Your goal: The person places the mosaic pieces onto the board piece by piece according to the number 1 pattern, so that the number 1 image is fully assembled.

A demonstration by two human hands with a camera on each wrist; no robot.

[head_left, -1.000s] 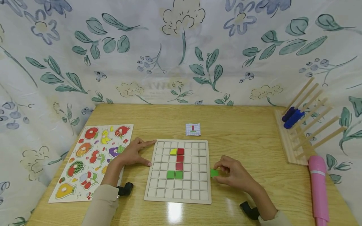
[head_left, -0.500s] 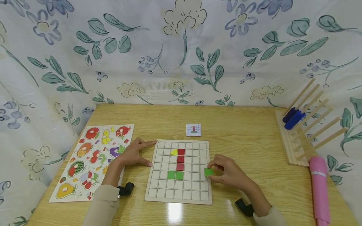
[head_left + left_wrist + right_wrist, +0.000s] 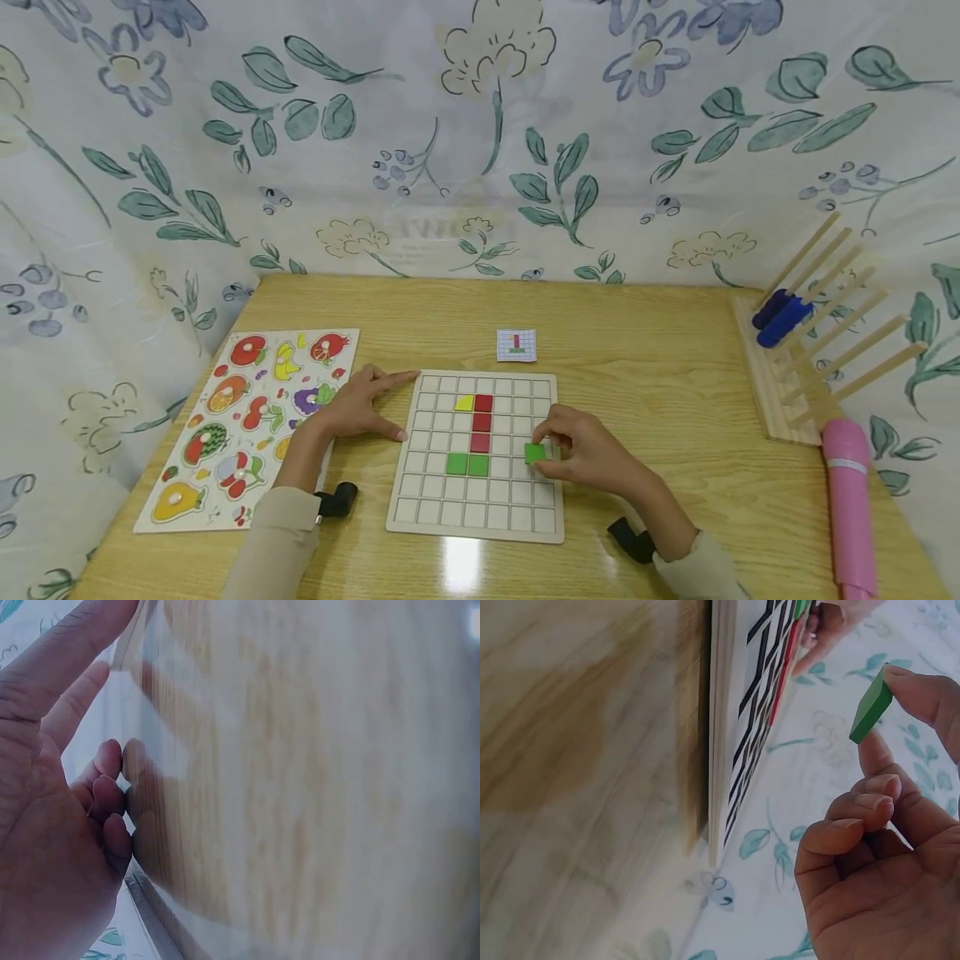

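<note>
A wooden grid board (image 3: 420, 504) lies on the table in the head view, with one yellow tile (image 3: 464, 403), three red tiles (image 3: 482, 422) in a column and two green tiles (image 3: 467, 464) in its squares. My right hand (image 3: 581, 454) pinches a green square tile (image 3: 535, 452) (image 3: 871, 709) between thumb and finger, just above the board's right columns. My left hand (image 3: 360, 408) rests flat on the table against the board's left edge, fingers straight (image 3: 71, 645). A small pattern card (image 3: 516, 345) lies behind the board.
A fruit peg puzzle (image 3: 247, 417) lies left of the board. At the right stand a wooden dowel rack (image 3: 817, 350) with blue pieces (image 3: 780, 317) and a pink cylinder (image 3: 847, 508). Floral cloth walls in the table.
My right hand has carried the green tile leftward, from the table beside the board to over its right columns. The left hand has stayed in place.
</note>
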